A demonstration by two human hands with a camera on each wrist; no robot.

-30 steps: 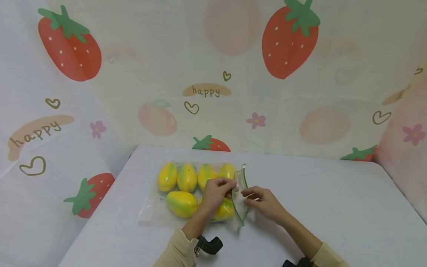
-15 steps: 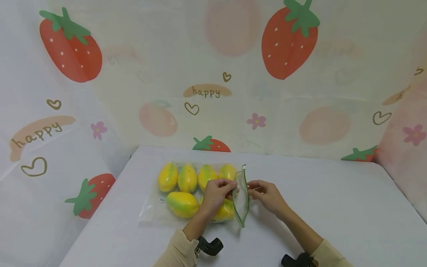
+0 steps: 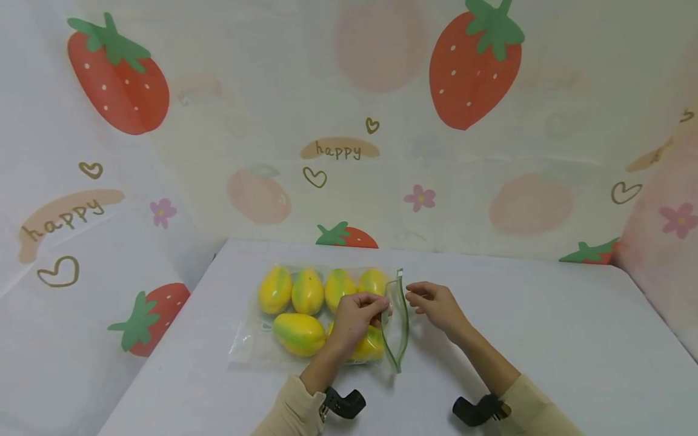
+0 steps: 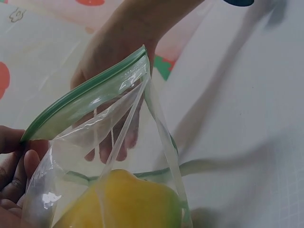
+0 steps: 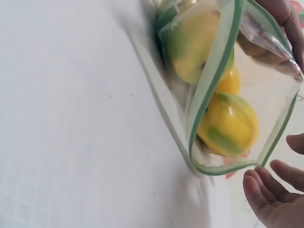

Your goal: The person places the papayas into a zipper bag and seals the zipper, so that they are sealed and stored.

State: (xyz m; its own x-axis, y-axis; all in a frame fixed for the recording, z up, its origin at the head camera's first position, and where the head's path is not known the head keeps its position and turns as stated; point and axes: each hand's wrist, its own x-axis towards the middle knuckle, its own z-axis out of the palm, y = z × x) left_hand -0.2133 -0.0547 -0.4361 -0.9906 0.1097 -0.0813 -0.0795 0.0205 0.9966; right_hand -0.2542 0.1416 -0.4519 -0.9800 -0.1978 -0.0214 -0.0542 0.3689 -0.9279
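A clear zip bag (image 3: 248, 342) with green zip edges lies on the table in the head view, holding several yellow fruits (image 3: 299, 333) with green patches, mango-like in shape. Its mouth gapes toward the right. My left hand (image 3: 354, 315) pinches the near-left green edge between thumb and fingers, as the left wrist view also shows at the zip strip (image 4: 85, 92). Just right of the mouth is my right hand (image 3: 438, 309), fingers loosely bent and holding nothing. In the right wrist view its fingertips (image 5: 256, 183) are right by the corner of the green rim (image 5: 228, 168).
The white table (image 3: 545, 339) extends to the right of the bag. Behind it hangs a cloth backdrop (image 3: 452, 242) printed with strawberries, and similar cloth walls stand at both sides. Black wrist cameras (image 3: 346, 404) sit at both cuffs.
My right hand has let go of the bag's far edge and moved slightly right and up. The mouth is spread a little wider. My left hand keeps its pinch in place.
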